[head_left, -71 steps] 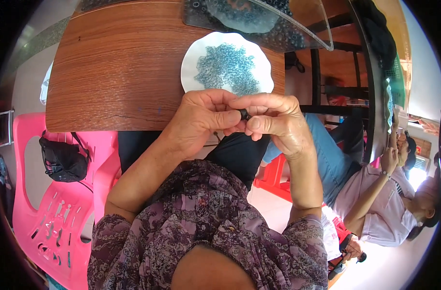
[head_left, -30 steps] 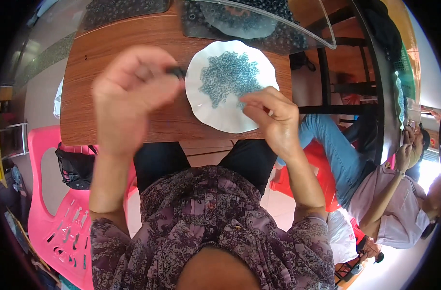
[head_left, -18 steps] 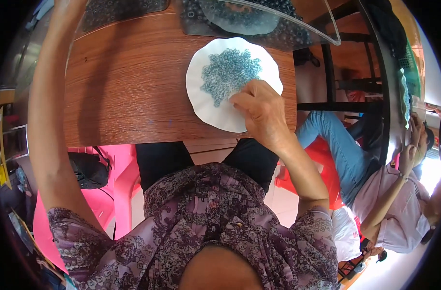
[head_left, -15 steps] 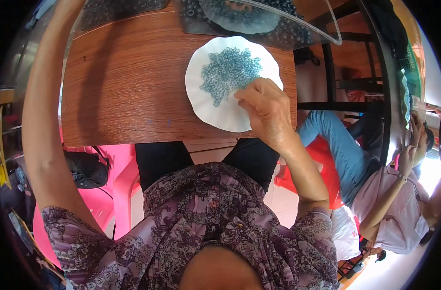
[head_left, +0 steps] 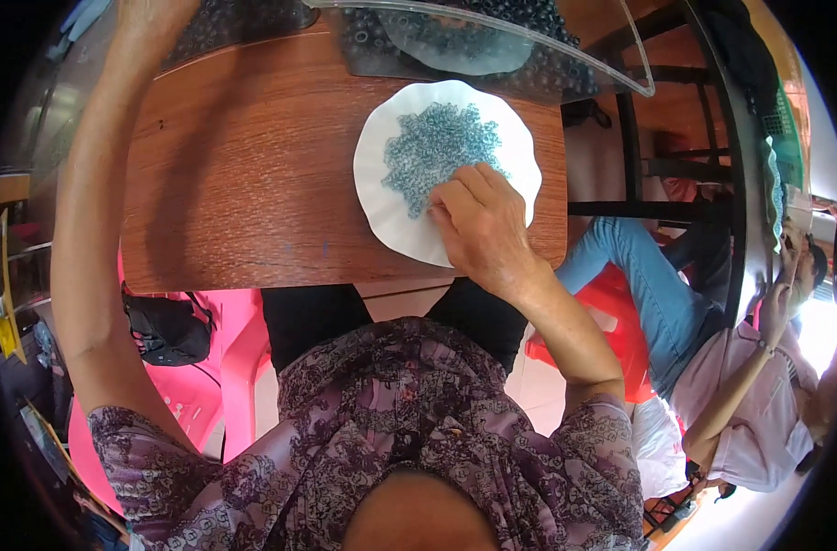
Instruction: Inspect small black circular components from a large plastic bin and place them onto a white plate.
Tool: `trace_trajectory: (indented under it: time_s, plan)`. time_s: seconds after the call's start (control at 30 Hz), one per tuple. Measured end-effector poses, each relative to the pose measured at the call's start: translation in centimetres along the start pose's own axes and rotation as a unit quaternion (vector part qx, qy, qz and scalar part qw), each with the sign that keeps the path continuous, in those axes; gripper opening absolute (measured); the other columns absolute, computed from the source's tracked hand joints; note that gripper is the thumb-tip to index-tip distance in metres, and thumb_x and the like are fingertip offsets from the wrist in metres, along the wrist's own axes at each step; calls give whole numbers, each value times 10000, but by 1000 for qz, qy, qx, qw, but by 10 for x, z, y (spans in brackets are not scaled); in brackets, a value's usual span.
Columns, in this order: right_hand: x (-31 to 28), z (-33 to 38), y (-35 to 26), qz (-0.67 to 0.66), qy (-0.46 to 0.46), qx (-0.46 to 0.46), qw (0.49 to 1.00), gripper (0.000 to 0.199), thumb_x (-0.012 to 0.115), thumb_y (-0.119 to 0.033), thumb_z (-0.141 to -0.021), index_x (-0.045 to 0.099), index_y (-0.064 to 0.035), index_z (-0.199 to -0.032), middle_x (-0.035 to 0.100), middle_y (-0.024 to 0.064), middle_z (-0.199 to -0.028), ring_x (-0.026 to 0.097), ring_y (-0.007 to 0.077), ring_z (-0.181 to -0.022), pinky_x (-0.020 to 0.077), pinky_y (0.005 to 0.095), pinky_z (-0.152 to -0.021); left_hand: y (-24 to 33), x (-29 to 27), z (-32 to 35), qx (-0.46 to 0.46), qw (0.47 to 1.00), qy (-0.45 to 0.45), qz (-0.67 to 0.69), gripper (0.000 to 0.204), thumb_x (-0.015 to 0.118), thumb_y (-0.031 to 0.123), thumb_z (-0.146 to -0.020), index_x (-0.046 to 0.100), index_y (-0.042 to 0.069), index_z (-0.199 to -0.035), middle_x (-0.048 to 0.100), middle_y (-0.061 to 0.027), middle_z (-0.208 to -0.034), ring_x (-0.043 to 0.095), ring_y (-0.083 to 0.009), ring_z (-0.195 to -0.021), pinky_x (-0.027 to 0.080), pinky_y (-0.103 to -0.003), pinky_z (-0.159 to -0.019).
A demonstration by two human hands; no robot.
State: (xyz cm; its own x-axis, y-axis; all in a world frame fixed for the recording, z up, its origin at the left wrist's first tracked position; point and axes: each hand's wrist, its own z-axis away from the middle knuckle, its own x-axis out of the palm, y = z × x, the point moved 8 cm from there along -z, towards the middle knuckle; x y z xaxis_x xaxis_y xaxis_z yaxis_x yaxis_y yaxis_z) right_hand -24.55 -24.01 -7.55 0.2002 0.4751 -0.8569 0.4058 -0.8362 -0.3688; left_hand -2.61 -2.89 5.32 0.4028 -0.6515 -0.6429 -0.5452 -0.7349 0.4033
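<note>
A white scalloped plate (head_left: pixel 395 241) lies on the brown wooden table and holds a pile of small, blue-grey see-through rings (head_left: pixel 441 138). Over the near right part of the plate is my right hand (head_left: pixel 483 216), thumb and fingers pressed together in a pinch at the near edge of the pile. Whatever sits between those fingertips is too small or hidden to make out. My left arm stretches far forward along the table's left side; only the base of my left hand (head_left: pixel 157 16) shows at the top edge, its fingers out of the picture.
A clear plastic panel (head_left: pixel 492 20) crosses the far side, with dark ring-shaped pieces (head_left: pixel 368 41) behind it. The wooden table (head_left: pixel 244 184) ends near my lap. At left stands a pink chair (head_left: pixel 239 349) with a black bag (head_left: pixel 166 326). A seated person (head_left: pixel 744 404) is at right.
My right hand has shifted slightly left and nearer, still pinched. The left hand's base has come a little further into view. The whole view has tilted slightly, moving plate and table lower.
</note>
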Motion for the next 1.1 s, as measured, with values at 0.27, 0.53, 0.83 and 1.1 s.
trace_trajectory:
  time_s: [0.27, 0.53, 0.83, 1.1]
  plan:
    - [-27, 2, 13, -157, 18, 69, 985, 163, 630, 54, -690, 524, -13, -794, 563, 123, -804, 554, 284, -724, 444, 339, -609, 117, 54, 5, 224, 957, -104, 150, 194, 630, 19, -751, 635, 29, -944, 629, -68, -846, 575, -162, -730, 454, -265, -678]
    - [-45, -2, 8, -227, 59, 74, 969, 207, 669, 54, -690, 587, -6, -870, 581, 114, -785, 557, 256, -655, 435, 324, -556, 135, 180, -11, 222, 904, -358, 72, 93, 591, 38, -647, 658, 55, -708, 629, -154, -704, 617, -332, -724, 482, -409, -650]
    - [-42, 5, 28, -281, 88, 89, 951, 207, 662, 57, -703, 618, 14, -901, 597, 113, -771, 558, 232, -649, 426, 306, -547, 149, 270, 8, 356, 821, -445, -42, 118, 681, 140, -633, 646, 59, -711, 609, -148, -659, 607, -339, -706, 475, -423, -600]
    - [-45, 14, 37, -317, 110, 103, 936, 173, 659, 59, -708, 621, 30, -874, 607, 111, -754, 550, 212, -601, 418, 295, -528, 147, 293, 22, 388, 803, -438, -111, 83, 609, 104, -690, 675, 66, -722, 652, -153, -767, 637, -315, -783, 506, -398, -677]
